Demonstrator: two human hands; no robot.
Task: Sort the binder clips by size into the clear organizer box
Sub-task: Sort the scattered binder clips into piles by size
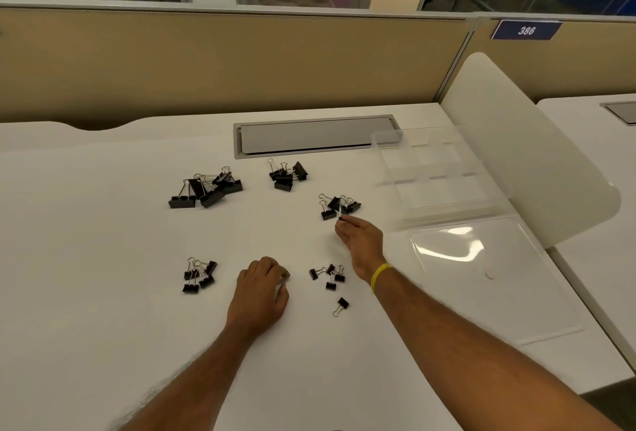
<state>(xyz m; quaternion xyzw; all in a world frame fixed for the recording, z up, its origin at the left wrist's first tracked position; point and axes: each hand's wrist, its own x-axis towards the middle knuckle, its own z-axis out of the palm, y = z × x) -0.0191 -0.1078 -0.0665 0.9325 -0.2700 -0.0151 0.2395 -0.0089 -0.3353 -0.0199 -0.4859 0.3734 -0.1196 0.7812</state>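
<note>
Left hand (261,287) rests curled; right hand (361,241) pinches binder clip (340,211) pointing away.

Black binder clips with silver wire handles lie in loose heaps on the white tabletop (103,258). The largest clips (206,188) are far left and a mid-sized heap (287,174) is far centre. In the right heap (339,205), the right hand (361,241) pinches one wire handle. Small clips form a near-left heap (199,275) and a near-centre heap (327,275), with a single clip (341,305) just nearer. The clear organizer box (437,172), divided into compartments, stands far right, its lid (481,269) lying open and flat on the near side.
</note>
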